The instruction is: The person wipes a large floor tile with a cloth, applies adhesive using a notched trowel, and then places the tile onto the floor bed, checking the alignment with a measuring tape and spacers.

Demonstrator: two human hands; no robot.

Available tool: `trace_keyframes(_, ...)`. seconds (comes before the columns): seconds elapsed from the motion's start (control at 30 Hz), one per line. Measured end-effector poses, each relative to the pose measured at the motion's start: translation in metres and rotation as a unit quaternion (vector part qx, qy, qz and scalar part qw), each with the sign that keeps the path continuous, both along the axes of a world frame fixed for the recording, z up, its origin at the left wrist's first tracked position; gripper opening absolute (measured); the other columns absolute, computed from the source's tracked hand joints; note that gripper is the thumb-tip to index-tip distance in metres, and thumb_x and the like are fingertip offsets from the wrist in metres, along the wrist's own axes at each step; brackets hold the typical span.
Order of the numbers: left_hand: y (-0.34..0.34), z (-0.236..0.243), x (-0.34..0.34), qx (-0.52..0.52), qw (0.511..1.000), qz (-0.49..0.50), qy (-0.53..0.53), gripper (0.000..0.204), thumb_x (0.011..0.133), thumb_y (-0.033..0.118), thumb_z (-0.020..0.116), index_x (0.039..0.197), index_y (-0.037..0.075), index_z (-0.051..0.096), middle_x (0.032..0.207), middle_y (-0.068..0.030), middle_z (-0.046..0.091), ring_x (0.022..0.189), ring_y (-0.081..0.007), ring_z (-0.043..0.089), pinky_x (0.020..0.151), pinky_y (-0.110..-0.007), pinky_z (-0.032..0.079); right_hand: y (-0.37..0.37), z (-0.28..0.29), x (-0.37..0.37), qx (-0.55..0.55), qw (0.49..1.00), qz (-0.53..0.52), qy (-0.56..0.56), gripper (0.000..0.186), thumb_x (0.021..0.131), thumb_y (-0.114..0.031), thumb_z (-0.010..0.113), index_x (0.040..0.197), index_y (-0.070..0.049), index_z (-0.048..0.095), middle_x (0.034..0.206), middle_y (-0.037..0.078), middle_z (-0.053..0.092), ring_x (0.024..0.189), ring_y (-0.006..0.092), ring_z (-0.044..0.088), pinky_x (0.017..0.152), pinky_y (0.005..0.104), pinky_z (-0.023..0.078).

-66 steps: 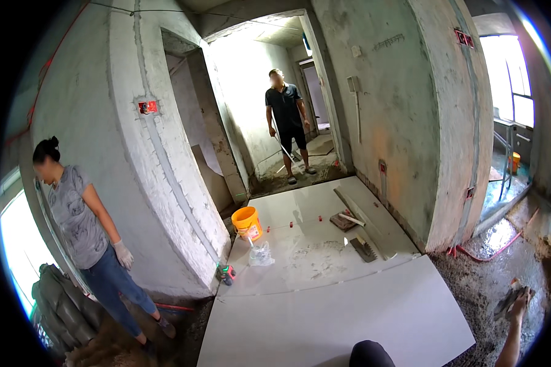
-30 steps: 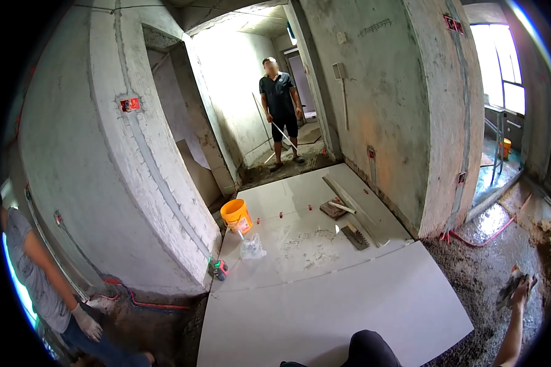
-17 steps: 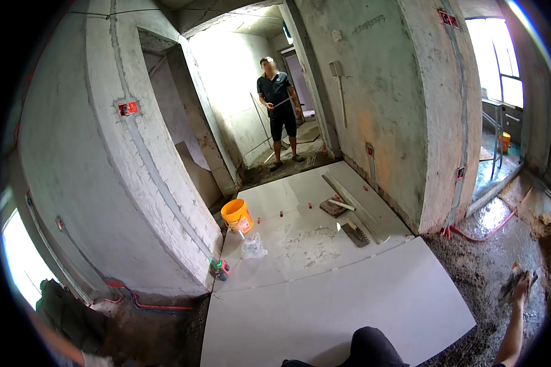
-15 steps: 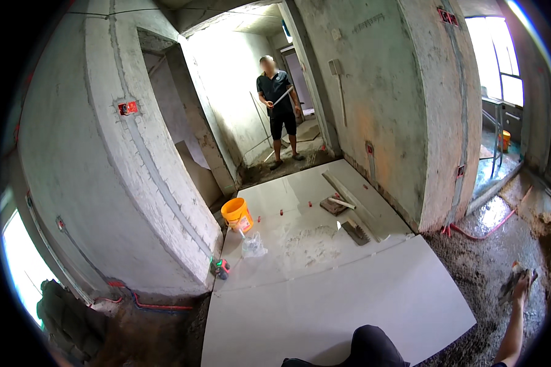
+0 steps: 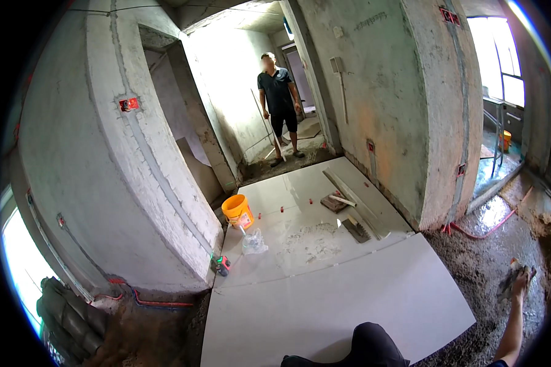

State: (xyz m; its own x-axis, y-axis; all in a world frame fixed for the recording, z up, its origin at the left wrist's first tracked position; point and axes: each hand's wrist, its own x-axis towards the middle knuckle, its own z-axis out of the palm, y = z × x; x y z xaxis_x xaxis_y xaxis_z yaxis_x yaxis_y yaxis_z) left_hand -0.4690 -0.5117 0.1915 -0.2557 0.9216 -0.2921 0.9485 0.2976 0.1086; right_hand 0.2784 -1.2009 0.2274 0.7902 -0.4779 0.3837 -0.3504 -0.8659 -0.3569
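At the far right, my right hand (image 5: 520, 281) is low over the wet grey mortar (image 5: 471, 275), its fingers closed round a trowel (image 5: 506, 286). The trowel's flat grey blade shows beside the hand and partly blends into the mortar. My right forearm comes in from the lower right edge. My left hand is out of view. To the left of the right hand lies a large pale floor tile (image 5: 337, 300), with my dark-clothed knee (image 5: 373, 345) over its near edge.
Beyond stand a yellow bucket (image 5: 237, 211), a clear plastic bag (image 5: 254, 241), a green-and-red tool (image 5: 222, 265), a notched trowel (image 5: 355, 230) and a float (image 5: 335, 203). A person (image 5: 278, 101) stands in the doorway. Red pipe (image 5: 483, 235) crosses the floor at right.
The person in the doorway has lowered a pale stick from chest height to point down at the floor. My right hand and the trowel have barely moved.
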Motion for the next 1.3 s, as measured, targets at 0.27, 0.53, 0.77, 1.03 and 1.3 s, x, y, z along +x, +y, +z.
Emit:
trace_keyframes(0.27, 0.003, 0.004, -0.007, -0.021, 1.0, 0.006, -0.001, 0.076, 0.085, 0.05, 0.065, 0.145, 0.012, 0.038, 0.147, -0.0189, 0.037, 0.137, -0.0391, 0.029, 0.108, -0.058, 0.028, 0.005, -0.007, -0.005, -0.021, 1.0, 0.004, 0.019, 0.036, 0.1, -0.017, 0.039, 0.131, -0.001, 0.05, 0.141, 0.025, 0.041, 0.131, 0.0432, 0.037, 0.11, 0.0465, 0.031)
trace_keyframes(0.53, 0.019, 0.03, 0.034, -0.008, 0.998, -0.063, 0.03, 0.076, 0.086, 0.052, 0.064, 0.145, 0.011, 0.038, 0.146, -0.0188, 0.038, 0.135, -0.0372, 0.033, 0.105, -0.054, 0.034, 0.005, -0.039, -0.021, -0.172, 0.975, 0.042, 0.135, 0.038, 0.098, -0.016, 0.038, 0.131, -0.002, 0.049, 0.142, 0.025, 0.043, 0.134, 0.0436, 0.036, 0.113, 0.0494, 0.028)
trace_keyframes(0.77, -0.013, 0.052, 0.241, 0.048, 0.894, -0.363, -0.257, 0.067, 0.092, 0.041, 0.06, 0.144, 0.006, 0.037, 0.144, -0.0198, 0.041, 0.131, -0.0383, 0.041, 0.106, -0.05, 0.036, 0.09, 0.068, -0.059, 0.082, 0.987, 0.137, -0.038, 0.033, 0.091, -0.03, 0.055, 0.105, -0.002, 0.063, 0.094, 0.021, 0.064, 0.089, 0.0327, 0.06, 0.08, 0.0423, 0.047)
trace_keyframes(1.03, -0.201, 0.102, 0.49, -0.048, 0.522, -0.724, -0.448, 0.069, 0.081, 0.029, 0.072, 0.132, -0.009, 0.045, 0.132, -0.0288, 0.048, 0.127, -0.0411, 0.044, 0.108, -0.044, 0.034, 0.123, 0.185, -0.169, 0.471, 0.862, 0.177, 0.069, 0.039, 0.095, -0.031, 0.06, 0.112, 0.004, 0.065, 0.091, 0.009, 0.069, 0.077, 0.0149, 0.063, 0.068, 0.0319, 0.053)
trace_keyframes(1.3, -0.363, 0.1, 0.558, -0.169, 0.306, -0.806, -0.478, 0.048, 0.081, 0.026, 0.073, 0.119, 0.0, 0.059, 0.131, -0.0276, 0.052, 0.124, -0.0389, 0.049, 0.106, -0.041, 0.038, 0.122, 0.182, -0.217, 0.517, 0.815, 0.218, 0.146, 0.045, 0.094, -0.037, 0.06, 0.111, 0.004, 0.063, 0.095, 0.011, 0.067, 0.083, 0.0185, 0.064, 0.074, 0.031, 0.053)
